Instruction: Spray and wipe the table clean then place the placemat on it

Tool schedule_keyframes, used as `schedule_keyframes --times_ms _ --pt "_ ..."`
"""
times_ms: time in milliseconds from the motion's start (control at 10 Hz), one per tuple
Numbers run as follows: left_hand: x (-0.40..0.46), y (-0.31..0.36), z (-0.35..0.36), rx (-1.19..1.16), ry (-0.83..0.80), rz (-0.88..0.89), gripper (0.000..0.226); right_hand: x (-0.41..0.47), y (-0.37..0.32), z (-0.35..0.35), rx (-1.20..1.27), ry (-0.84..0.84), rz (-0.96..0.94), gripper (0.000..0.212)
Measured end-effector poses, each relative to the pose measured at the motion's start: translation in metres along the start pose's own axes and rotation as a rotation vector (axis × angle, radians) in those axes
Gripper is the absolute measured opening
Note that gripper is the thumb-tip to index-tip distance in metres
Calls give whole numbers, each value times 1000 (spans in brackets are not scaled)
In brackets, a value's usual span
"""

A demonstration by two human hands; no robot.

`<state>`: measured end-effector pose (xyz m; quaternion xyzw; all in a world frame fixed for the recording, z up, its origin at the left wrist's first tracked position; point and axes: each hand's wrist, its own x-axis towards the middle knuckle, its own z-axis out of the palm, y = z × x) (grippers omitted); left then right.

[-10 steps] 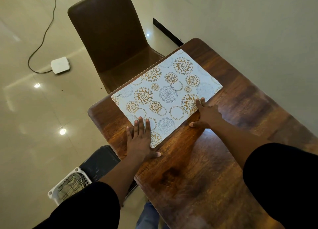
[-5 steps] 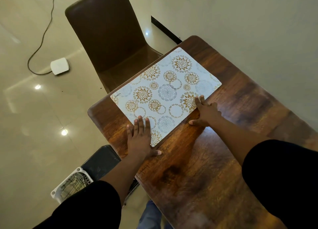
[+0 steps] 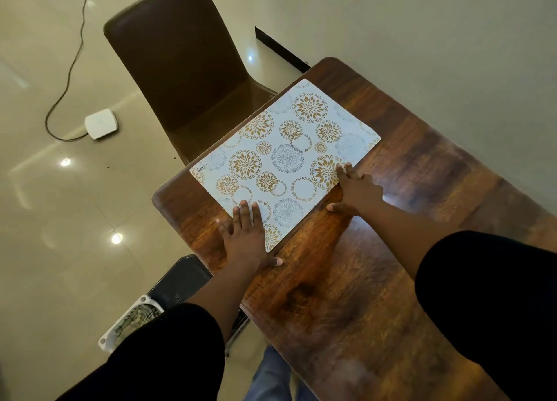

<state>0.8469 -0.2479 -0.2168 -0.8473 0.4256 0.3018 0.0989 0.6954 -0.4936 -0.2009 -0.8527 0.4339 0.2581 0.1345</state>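
Final step in hand: your left hand (image 3: pixel 245 238) and right hand (image 3: pixel 355 191) press flat, fingers straight, on the placemat (image 3: pixel 283 159) at the wooden table (image 3: pixel 376 280)'s far-left corner; next, release cleanly without shifting it.

I see the table (image 3: pixel 376 280) as dark stained wood with strong grain and a soft sheen that catches light near its 6 o'clock end. On it, the placemat (image 3: pixel 286 162) looks like smooth, thin plastic or coated sheet, matt white with printed gold and grey rosettes. At 12 o'clock, the chair (image 3: pixel 180 66) reads as brown leather or leatherette, slightly glossy. The floor (image 3: pixel 60 219) at 9 o'clock is polished tile, mirror-glossy with lamp reflections.
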Motion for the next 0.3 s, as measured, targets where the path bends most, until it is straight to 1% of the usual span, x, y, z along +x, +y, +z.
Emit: schedule_keyframes --times_ms 100,200,300 --pt "-2 8 -11 -18 -34 -29 153 -10 -5 2 31 25 24 105" --pt "-2 17 -20 -2 -74 -93 149 -22 -5 5 124 33 58 91" --pt "-1 33 -26 45 -65 -89 129 -35 4 -3 214 77 76 78"
